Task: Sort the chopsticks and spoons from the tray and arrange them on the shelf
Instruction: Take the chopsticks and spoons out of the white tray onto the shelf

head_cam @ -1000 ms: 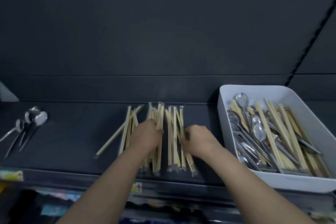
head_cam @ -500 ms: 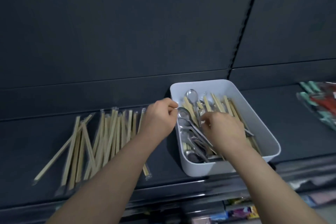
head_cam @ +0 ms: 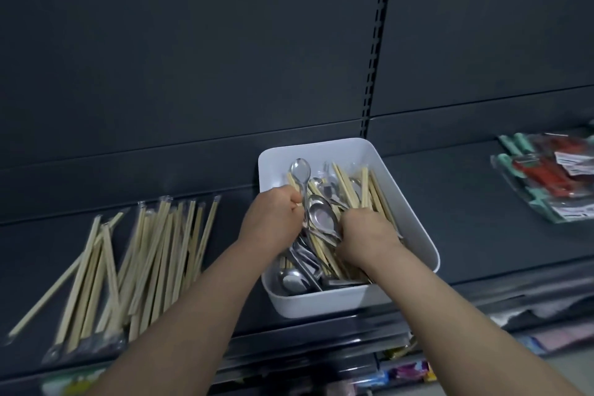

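Two hands are down inside the white tray (head_cam: 321, 302), which stands on the dark shelf (head_cam: 450, 222) with its near end at the shelf's front edge.

Your left hand (head_cam: 273, 219) is at the tray's left side, fingers curled into a fist. A long spoon (head_cam: 300, 170) lies with its bowl toward the tray's far wall, and its handle runs down just beside your left knuckles. The fingertips are hidden, so I cannot tell whether you grip it.

Your right hand (head_cam: 366, 235) is right of the tray's middle, fingers curled downward onto the tray chopsticks (head_cam: 355, 185). Those fingertips are buried too, so I cannot tell whether anything is pinched.

Between your two hands lies a wide spoon (head_cam: 321, 219), bowl up. More steel spoons (head_cam: 294, 280) are heaped at the tray's near end, mixed with chopsticks.

Left of the tray and apart from it, the wrapped chopsticks (head_cam: 154, 260) lie on the shelf in a loose fan, in clear sleeves and running roughly front to back. One stray pair (head_cam: 48, 305) angles off to the left.

At the far right, well apart from the tray, lie packaged goods (head_cam: 553, 177) in teal and red, too blurred to identify.
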Demonstrator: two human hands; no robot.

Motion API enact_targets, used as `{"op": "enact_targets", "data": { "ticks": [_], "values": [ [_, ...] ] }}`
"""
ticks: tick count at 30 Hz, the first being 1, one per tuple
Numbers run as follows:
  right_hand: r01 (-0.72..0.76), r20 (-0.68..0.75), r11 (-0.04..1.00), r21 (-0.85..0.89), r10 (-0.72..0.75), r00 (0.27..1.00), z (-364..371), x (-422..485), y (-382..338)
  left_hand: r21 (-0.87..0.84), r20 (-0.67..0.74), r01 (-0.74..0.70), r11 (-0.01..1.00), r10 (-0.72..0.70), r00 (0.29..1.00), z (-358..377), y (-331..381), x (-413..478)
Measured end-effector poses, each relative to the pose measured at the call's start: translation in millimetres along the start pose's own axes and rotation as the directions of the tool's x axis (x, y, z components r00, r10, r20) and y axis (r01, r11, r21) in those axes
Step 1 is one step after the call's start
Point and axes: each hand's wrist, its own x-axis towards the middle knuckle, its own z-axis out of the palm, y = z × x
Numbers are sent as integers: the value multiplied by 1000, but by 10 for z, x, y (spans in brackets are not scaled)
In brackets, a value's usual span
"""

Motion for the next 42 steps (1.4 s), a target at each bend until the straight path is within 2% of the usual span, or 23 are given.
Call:
{"op": "enact_targets", "data": {
  "ticks": [3,7,12,17,19,23,24,26,29,31,34,36,38,40,42],
  "values": [
    [-3,5,999,32,3,1000,-41,7,103,58,49,10,998,-12,999,71,52,-9],
    [-48,-131,989,137,66,989,-136,10,318,153,129,23,988,-43,991,210,112,16],
    [-54,-204,985,166,87,975,-222,4,509,150,44,166,975,-175,984,335,265,153],
    [-15,-211,978,208,60,976,-210,-52,508,202,72,186,962,-204,976,477,270,292],
    [-8,-214,974,225,57,975,-207,-50,513,133,49,179,975,-187,981,508,265,312],
    [-5,-197,964,265,59,979,-181,9,483,-225,-73,215,950,-237,969,450,259,334],
    [-5,-190,964,264,58,980,-164,26,466,-257,-95,199,946,-230,969,417,256,336],
    [-4,-183,965,261,54,982,-125,44,431,-134,-86,139,981,-151,985,349,260,328],
    [3,-184,961,276,50,982,-79,41,406,132,98,94,987,-107,989,353,273,271],
    [2,-191,956,294,56,980,-75,32,406,168,217,122,978,-157,963,432,251,236],
    [-8,-186,956,294,66,980,-90,16,430,166,271,135,977,-177,946,518,232,208],
    [-14,-183,956,293,70,981,-104,-2,451,50,185,149,988,-156,970,494,250,207],
    [-16,-186,953,304,76,980,-116,-21,460,-122,-12,177,977,-180,984,427,245,237],
    [-19,-189,949,316,82,979,-126,-33,447,-290,-164,160,944,-213,963,329,220,306],
    [-19,-203,943,332,91,975,-150,-41,414,-388,-220,117,914,-215,952,232,212,363]
  ]
}}
